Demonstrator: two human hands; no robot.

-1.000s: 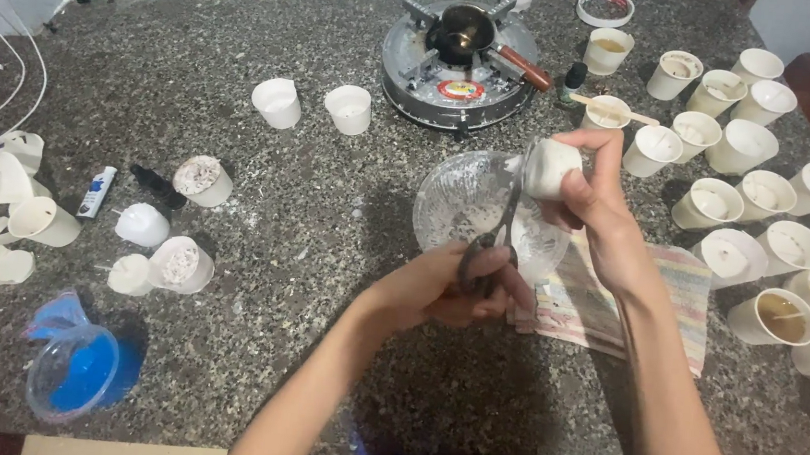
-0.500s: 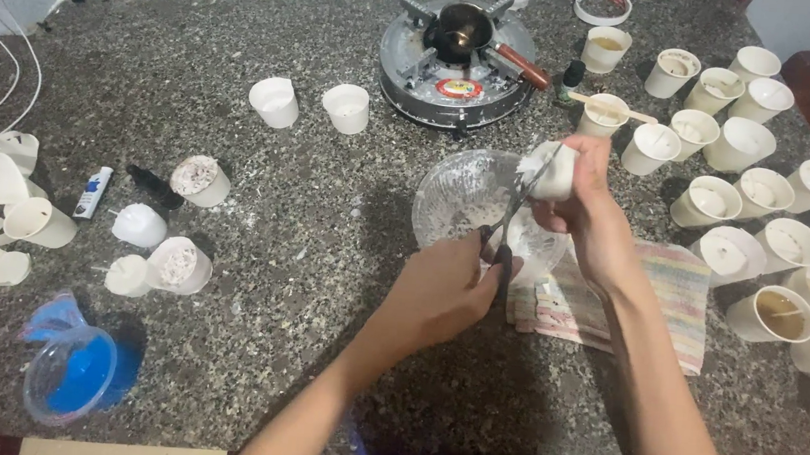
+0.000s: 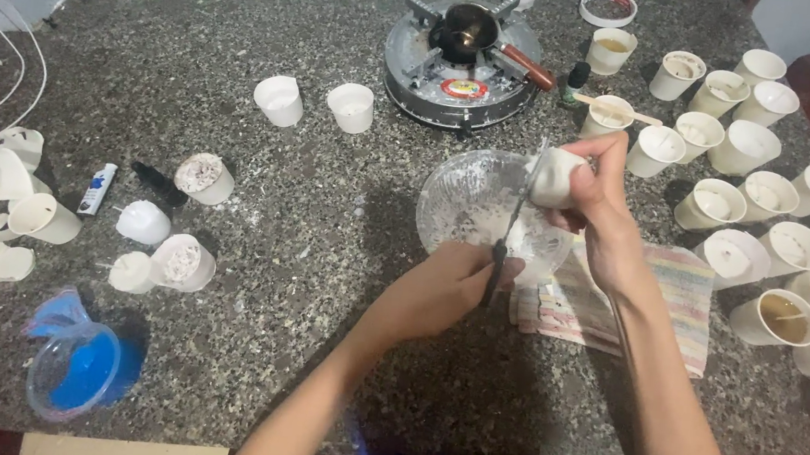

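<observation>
Over the clear glass bowl (image 3: 483, 210), the right hand (image 3: 592, 196) is closed around a small white candle (image 3: 555, 177), holding it just above the bowl's far rim. The left hand (image 3: 453, 284), at the bowl's near edge, grips a thin dark-handled tool (image 3: 511, 228) whose tip touches the candle. A striped cloth (image 3: 684, 298) lies on the bench (image 3: 329, 212) right of the bowl.

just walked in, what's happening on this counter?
A person is working over a clear bowl on a granite counter. The right hand holds a small white cup tipped above the bowl, and the left hand holds a thin dark-handled tool with its tip at the cup's mouth. White crumbs lie in the bowl. A striped cloth sits beside it, many more white cups stand to the right, and a small stove with a pot is behind.
</observation>
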